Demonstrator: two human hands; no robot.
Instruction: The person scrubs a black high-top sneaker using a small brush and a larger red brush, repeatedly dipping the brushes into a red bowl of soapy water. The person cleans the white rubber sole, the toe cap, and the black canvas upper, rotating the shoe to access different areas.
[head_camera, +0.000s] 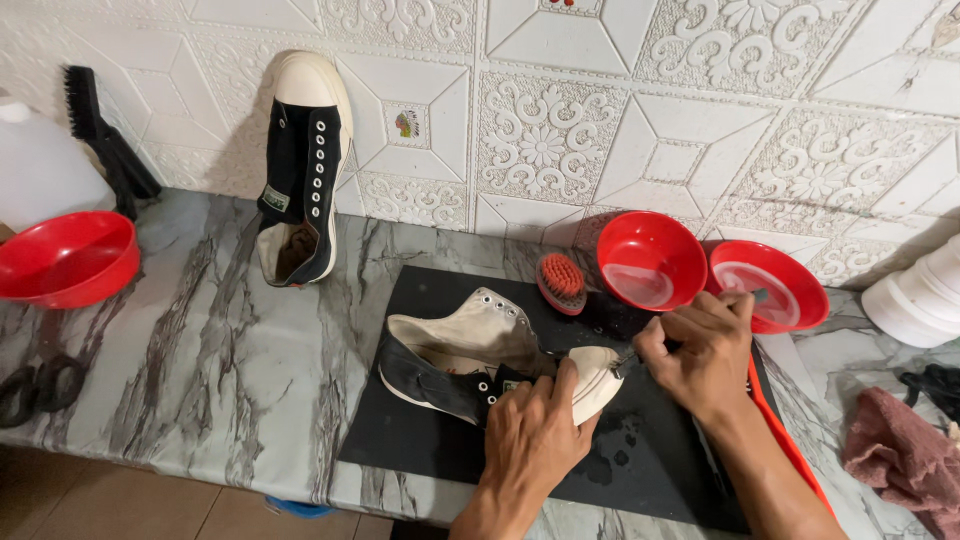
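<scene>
Two hands: both are working over one black canvas high-top sneaker with a cream lining and white rubber toe cap, which is lying on its side on a black rubber mat near the front edge of the marble-patterned counter.
Left hand: its fingers are curling down over the toe end, thumb resting on the toe cap, pinning the sneaker flat, seemingly so it is not sliding under the other hand.
Right hand: its fingers are closing tightly around a thin dark-handled tool, the tip meeting the edge of the toe cap (the working end is too small to tell what kind it is).
Just beyond the sneaker: an oval brush with orange bristles is lying on the mat's far edge, within easy reach.
Beside it: two round red plastic bowls are sitting touching, each seeming to hold a little clear liquid.
Far left: a third red bowl, black-handled scissors, a long black brush and a white plastic jug are standing well apart from the work.
Against the wall: a matching black high-top sneaker is leaning toe-up on the embossed white tiles.
Right edge: a pink cloth and a white tub are waiting.
</scene>
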